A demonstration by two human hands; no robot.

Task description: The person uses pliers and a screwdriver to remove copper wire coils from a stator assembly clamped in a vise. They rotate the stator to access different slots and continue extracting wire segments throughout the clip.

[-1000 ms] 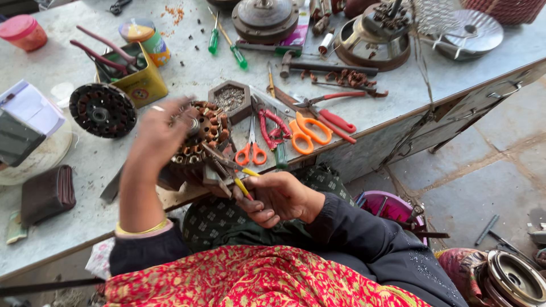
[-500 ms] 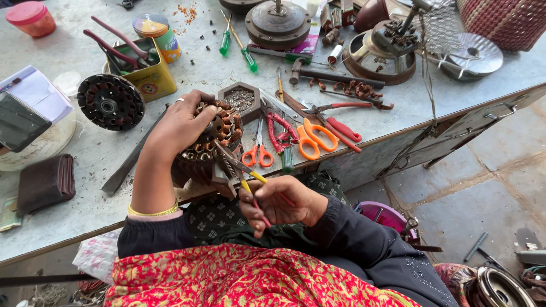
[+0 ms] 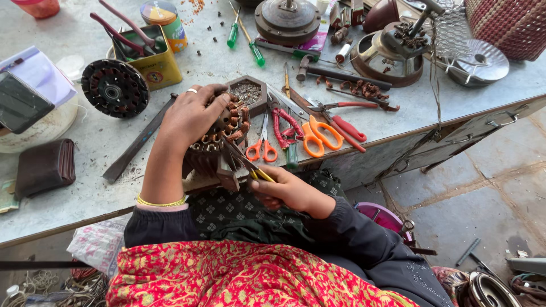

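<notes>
My left hand (image 3: 190, 116) grips a round motor stator (image 3: 219, 142) wound with copper coils, holding it tilted at the near edge of the grey workbench (image 3: 85, 187). My right hand (image 3: 287, 190) holds a thin yellow-handled tool (image 3: 250, 167) whose dark tip pokes into the stator's coils. A gold bangle sits on my left wrist. A ring shows on one left finger.
Orange scissors (image 3: 318, 136), smaller orange scissors (image 3: 263, 149) and red-handled pliers (image 3: 341, 122) lie right of the stator. A black stator core (image 3: 115, 88), a yellow tin of tools (image 3: 149, 57), green screwdrivers (image 3: 244, 34), motor housings (image 3: 392, 54) and a brown wallet (image 3: 45, 167) are spread over the bench.
The view has shifted slightly. My left hand has settled more firmly over the stator's top, and my right hand has brought the yellow-handled tool into the coils.
</notes>
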